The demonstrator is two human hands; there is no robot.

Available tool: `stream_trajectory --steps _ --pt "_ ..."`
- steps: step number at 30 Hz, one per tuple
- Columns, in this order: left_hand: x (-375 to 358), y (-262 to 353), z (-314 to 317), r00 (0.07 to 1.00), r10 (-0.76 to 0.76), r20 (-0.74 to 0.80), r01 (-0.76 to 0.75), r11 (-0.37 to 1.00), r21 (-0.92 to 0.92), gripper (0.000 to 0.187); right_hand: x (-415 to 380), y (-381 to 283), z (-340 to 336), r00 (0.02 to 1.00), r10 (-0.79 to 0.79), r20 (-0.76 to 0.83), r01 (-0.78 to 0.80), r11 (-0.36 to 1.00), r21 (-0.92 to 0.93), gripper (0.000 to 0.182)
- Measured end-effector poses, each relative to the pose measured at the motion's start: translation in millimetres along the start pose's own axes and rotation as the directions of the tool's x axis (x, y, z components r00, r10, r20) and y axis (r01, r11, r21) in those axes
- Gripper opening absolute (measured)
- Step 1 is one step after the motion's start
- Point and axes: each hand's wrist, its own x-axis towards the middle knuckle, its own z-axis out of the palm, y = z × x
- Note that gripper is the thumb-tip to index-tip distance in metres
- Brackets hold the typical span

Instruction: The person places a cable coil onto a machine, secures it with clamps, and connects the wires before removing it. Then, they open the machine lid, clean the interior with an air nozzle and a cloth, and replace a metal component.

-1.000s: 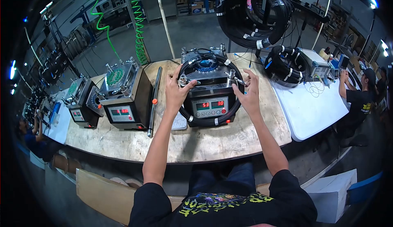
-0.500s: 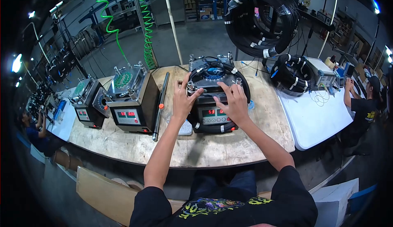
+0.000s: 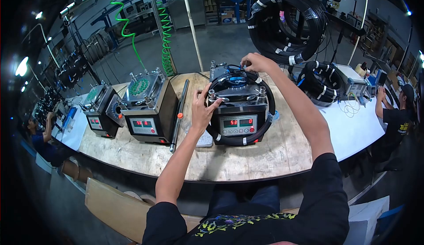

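Note:
A polishing machine [image 3: 238, 129] with a lit red display stands in front of me, a coil of black cable [image 3: 270, 112] looped around its top and front. At the machine's front left corner, my left hand [image 3: 204, 112] has its thumb and fingers closed around a metal corner post and small clamp lever [image 3: 225, 99]. My right hand [image 3: 258, 63] reaches over the rear right corner, fingers curled into a pinch; what they grip there is hidden. Blue-tipped connectors ring the machine's top plate [image 3: 234, 82]. Another clamp lever [image 3: 251, 97] sits at the front right.
Two similar machines [image 3: 143, 112] [image 3: 99, 114] stand left on the wooden bench [image 3: 176, 165]. A metal bar with an orange ring [image 3: 179, 117] lies between. Cable coils [image 3: 320, 81] and an instrument box [image 3: 351, 79] stand right; a large coil [image 3: 287, 28] hangs behind. Co-workers [image 3: 399, 112] [image 3: 39, 134] sit at both sides.
My right hand has left the front right clamp and moved back to the rear right corner. My left hand stays at the front left corner. The machine's display is now uncovered.

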Motion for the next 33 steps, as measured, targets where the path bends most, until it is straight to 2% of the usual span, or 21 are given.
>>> stream_trajectory --steps 2,5,8,11,14,17,21,24,26,29,30,33 --pt "-0.2 0.3 -1.7 1.0 0.016 -0.004 -0.016 1.0 -0.005 0.067 18.1 6.6 4.3 0.996 0.007 0.09 -0.002 0.998 -0.06 0.036" --pt "-1.2 -3.1 -1.4 0.999 0.029 -0.02 -0.029 0.999 -0.025 0.064 29.8 -13.9 1.8 0.969 0.173 0.178 -0.149 0.978 -0.143 0.031" --pt "-1.2 -2.5 -0.8 1.0 0.022 -0.021 -0.023 0.999 -0.038 0.061 32.3 -34.2 -1.2 0.967 0.177 0.182 -0.13 0.96 -0.247 0.026" --pt "-1.1 2.3 -2.6 1.0 -0.009 -0.012 0.009 1.0 -0.027 0.059 41.6 -37.5 -3.0 0.957 0.136 0.255 -0.039 0.935 -0.353 0.019" --pt "-2.0 5.2 -2.9 1.0 -0.023 -0.012 0.023 1.0 -0.02 0.058 41.8 -32.7 -0.1 0.965 0.101 0.242 -0.01 0.936 -0.352 0.019" --pt "-1.5 1.8 -1.0 0.999 0.036 -0.039 -0.035 0.999 0.014 0.057 48.2 -17.6 5.2 0.972 0.054 0.228 0.015 0.957 -0.291 0.017" --pt "-2.0 5.2 -2.0 0.999 0.031 -0.028 -0.03 0.999 0.026 0.053 39.9 -19.5 3.0 0.983 0.061 0.174 -0.021 0.975 -0.22 0.018" --pt "-1.8 2.7 0.2 0.996 0.066 -0.06 -0.064 0.997 0.034 0.056 39.6 -5.6 12.4 0.991 0.045 0.126 -0.022 0.984 -0.176 0.019" --pt "-3.4 6.9 -1.0 0.999 0.026 -0.041 -0.024 0.998 0.053 0.058 42.5 10.3 18.6 0.995 0.01 0.098 0.006 0.987 -0.161 0.019" --pt "-1.6 13.2 -1.9 1.0 -0.007 -0.02 0.008 0.995 0.097 0.058 29.7 -9.9 11.6 0.969 0.235 0.078 -0.22 0.962 -0.162 0.017" --pt "1.1 14.7 -1.8 1.0 -0.012 -0.014 0.013 0.993 0.115 0.058 30.8 -4.4 14.5 0.975 0.214 0.065 -0.2 0.963 -0.18 0.018" --pt "26.9 17.9 2.4 0.977 0.209 -0.035 -0.192 0.943 0.273 0.055 33.0 2.2 18.1 0.98 0.189 0.06 -0.17 0.958 -0.232 0.023"
